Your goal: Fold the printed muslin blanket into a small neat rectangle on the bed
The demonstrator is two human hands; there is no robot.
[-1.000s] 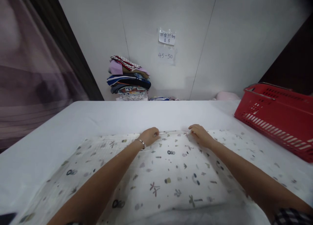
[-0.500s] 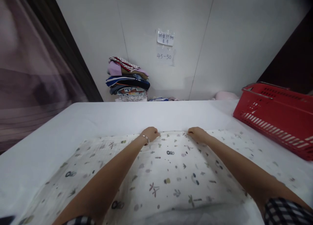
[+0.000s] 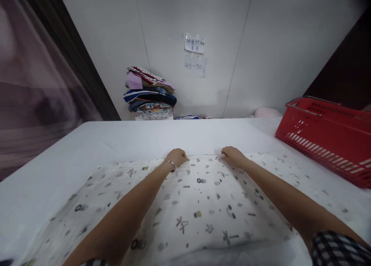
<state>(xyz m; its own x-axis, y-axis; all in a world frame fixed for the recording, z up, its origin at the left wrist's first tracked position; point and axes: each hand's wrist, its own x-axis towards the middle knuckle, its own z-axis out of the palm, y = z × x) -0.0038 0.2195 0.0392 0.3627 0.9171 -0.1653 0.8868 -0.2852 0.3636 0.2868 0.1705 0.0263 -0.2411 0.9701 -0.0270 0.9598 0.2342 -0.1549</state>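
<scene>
A thin white cloth [image 3: 203, 204], printed with small plants and other little figures, lies spread over the white table. At its far edge, left of the middle, my left hand [image 3: 176, 157] has its fingers closed on the border; a bracelet is on that wrist. A short way to the right, my right hand [image 3: 233, 157] pinches the same far edge with curled fingers. Between the two hands the edge runs nearly straight. Toward me the cloth shows a fold or a second layer, and both forearms cover part of it.
On the right of the table [image 3: 145, 138] stands a red plastic basket [image 3: 324, 138] with slotted sides. Beyond the table's back edge is a stack of folded fabrics [image 3: 150, 94] against the wall. Handwritten paper signs [image 3: 194, 45] hang above. A pinkish curtain [image 3: 37, 84] borders the left side.
My right hand has risen very slightly at the cloth's far edge. My left hand and the cloth look almost the same; the whole view has shifted a little.
</scene>
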